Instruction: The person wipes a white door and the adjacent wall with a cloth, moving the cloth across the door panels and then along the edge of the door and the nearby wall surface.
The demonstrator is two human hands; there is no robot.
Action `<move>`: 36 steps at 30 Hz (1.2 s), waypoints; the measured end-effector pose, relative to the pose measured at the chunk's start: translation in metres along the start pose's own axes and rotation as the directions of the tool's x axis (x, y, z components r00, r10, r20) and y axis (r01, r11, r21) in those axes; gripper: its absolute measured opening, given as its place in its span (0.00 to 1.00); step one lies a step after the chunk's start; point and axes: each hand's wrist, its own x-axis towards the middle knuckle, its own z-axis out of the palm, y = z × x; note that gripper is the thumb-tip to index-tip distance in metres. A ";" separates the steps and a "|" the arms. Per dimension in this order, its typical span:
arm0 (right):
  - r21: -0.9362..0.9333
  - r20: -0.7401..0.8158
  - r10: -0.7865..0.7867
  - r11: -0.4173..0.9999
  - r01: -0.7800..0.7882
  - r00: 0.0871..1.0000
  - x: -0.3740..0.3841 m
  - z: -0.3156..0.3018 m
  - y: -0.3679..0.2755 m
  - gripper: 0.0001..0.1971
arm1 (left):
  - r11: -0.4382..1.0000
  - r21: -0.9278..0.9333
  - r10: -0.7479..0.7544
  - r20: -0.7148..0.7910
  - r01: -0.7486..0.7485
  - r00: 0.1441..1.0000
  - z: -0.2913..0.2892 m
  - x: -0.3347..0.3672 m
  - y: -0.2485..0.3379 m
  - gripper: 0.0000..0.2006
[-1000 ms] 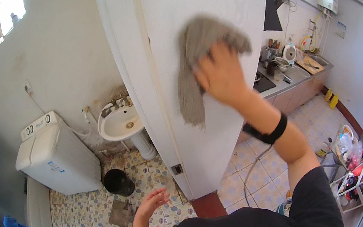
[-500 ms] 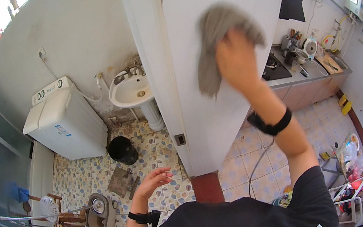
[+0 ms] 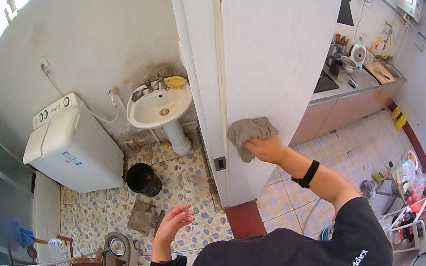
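Note:
A grey cloth point(image 3: 249, 131) is pressed flat against the white wall panel point(image 3: 265, 41), low down and close to its left edge. My right hand point(image 3: 267, 150) grips the cloth, fingers closed into it, with the forearm reaching up from the lower right. On the panel's narrow side, left of the cloth, is a dark metal latch plate point(image 3: 220, 163). My left hand point(image 3: 175, 222) hangs in the air over the tiled floor, holding nothing, its fingers loosely bent and apart. Both wrists wear black bands.
Left of the panel stand a white washbasin point(image 3: 160, 108), a white washing machine point(image 3: 72, 141), a black bucket point(image 3: 143, 179) and a grey mop bucket point(image 3: 119, 256). To the right are a kitchen counter point(image 3: 350, 86) and a white rack point(image 3: 407, 230) with bags. A red threshold point(image 3: 244, 221) lies below the panel.
My right hand has swept the cloth down the panel and toward its left edge. The view has shifted slightly; my left hand stays about where it was.

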 end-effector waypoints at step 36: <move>0.866 0.213 0.376 0.355 -0.352 0.902 0.003 -0.091 -0.009 0.10 | 0.523 0.618 0.624 0.191 -0.587 0.758 0.229 0.071 0.102 0.30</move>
